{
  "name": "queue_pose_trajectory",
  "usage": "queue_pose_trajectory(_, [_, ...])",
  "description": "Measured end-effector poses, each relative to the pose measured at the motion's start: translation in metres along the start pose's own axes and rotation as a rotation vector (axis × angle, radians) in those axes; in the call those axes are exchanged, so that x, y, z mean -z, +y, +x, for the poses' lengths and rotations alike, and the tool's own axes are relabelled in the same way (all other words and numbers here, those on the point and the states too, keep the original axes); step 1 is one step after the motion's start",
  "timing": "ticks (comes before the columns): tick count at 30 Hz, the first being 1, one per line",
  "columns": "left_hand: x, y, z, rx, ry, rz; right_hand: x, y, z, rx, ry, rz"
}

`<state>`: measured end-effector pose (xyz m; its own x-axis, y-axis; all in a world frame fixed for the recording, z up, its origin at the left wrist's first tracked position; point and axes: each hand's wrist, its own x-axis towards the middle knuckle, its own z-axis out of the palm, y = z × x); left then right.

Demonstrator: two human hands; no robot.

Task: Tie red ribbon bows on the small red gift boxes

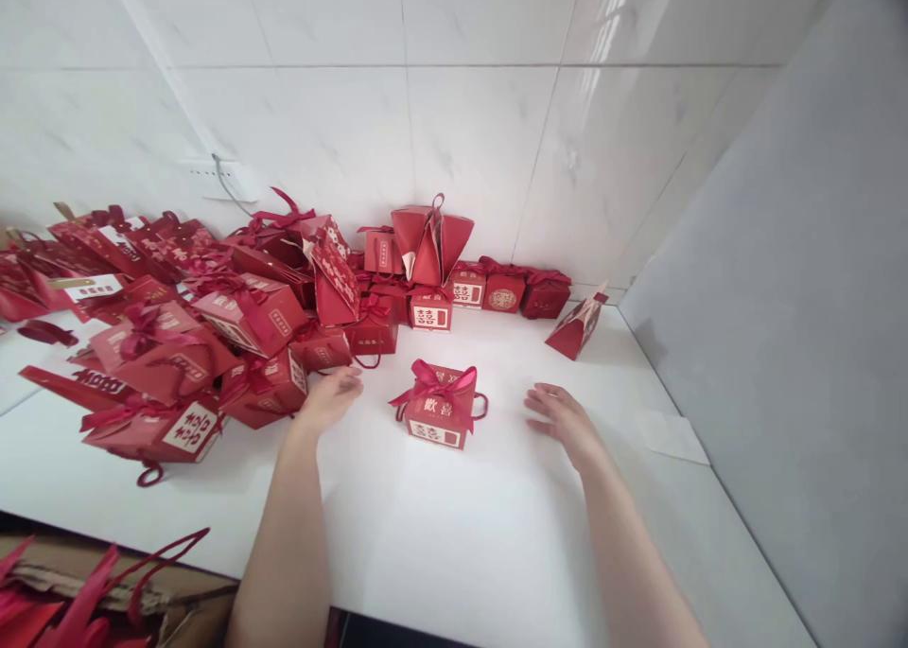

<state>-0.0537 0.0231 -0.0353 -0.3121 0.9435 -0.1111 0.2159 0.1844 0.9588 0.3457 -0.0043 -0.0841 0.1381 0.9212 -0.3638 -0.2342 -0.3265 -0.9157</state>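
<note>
One red gift box (438, 407) with a ribbon bow on top and a cord loop at its side stands by itself on the white table (454, 544). To its left is my left hand (332, 397), fingers stretched out and nothing held, close to the edge of a heap of similar boxes. My right hand (564, 421) hovers to the right of the box, open, its fingers apart and pointing toward it. Neither hand touches the single box.
Many red boxes (248, 312) are heaped at the left, and a row of boxes (503, 290) lines the tiled wall. A small triangular box (576, 326) stands at the right near a grey panel (794, 251). A cardboard carton (191, 610) with red items sits at lower left.
</note>
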Motion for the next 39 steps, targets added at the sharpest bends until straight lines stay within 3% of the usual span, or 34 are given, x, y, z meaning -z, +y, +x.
queue_pose_trajectory(3, [-0.006,0.001,-0.001,-0.099,0.084,0.021,-0.007,0.011,0.005,0.213,0.138,-0.155])
queue_pose_trajectory(6, [-0.03,0.009,-0.015,-0.235,-0.022,0.028,-0.019,0.016,-0.002,0.381,0.097,-0.348])
queue_pose_trajectory(10, [-0.065,0.019,-0.043,-0.272,-0.36,0.001,-0.043,0.018,-0.023,0.454,-0.165,-0.393])
queue_pose_trajectory(13, [-0.074,0.023,-0.055,-0.255,-0.56,0.165,-0.055,0.019,-0.038,0.362,-0.438,-0.236])
queue_pose_trajectory(15, [-0.071,0.027,-0.057,-0.249,-0.542,0.235,-0.057,0.019,-0.042,0.323,-0.473,-0.172])
queue_pose_trajectory(19, [-0.056,0.043,-0.066,-0.259,-0.393,0.256,-0.049,0.024,-0.034,0.371,-0.343,-0.183])
queue_pose_trajectory(21, [-0.055,0.053,-0.079,-0.364,-0.433,0.318,-0.046,0.029,-0.027,0.36,-0.307,-0.125])
queue_pose_trajectory(25, [-0.072,0.063,-0.114,-0.663,-0.613,0.696,-0.045,0.037,-0.021,0.303,-0.281,-0.015])
queue_pose_trajectory(28, [-0.081,0.057,-0.137,-0.651,-0.532,0.847,-0.04,0.041,-0.023,0.298,-0.262,-0.049])
queue_pose_trajectory(30, [-0.073,0.05,-0.152,-0.595,-0.476,0.861,-0.033,0.043,-0.024,0.311,-0.235,-0.113])
queue_pose_trajectory(32, [-0.054,0.043,-0.172,-0.541,-0.46,0.837,-0.026,0.045,-0.024,0.321,-0.221,-0.164])
queue_pose_trajectory(35, [-0.011,0.037,-0.217,-0.43,-0.396,0.75,-0.019,0.045,-0.022,0.339,-0.226,-0.2])
queue_pose_trajectory(39, [0.055,0.043,-0.295,-0.232,-0.239,0.621,-0.018,0.046,-0.023,0.341,-0.173,-0.23])
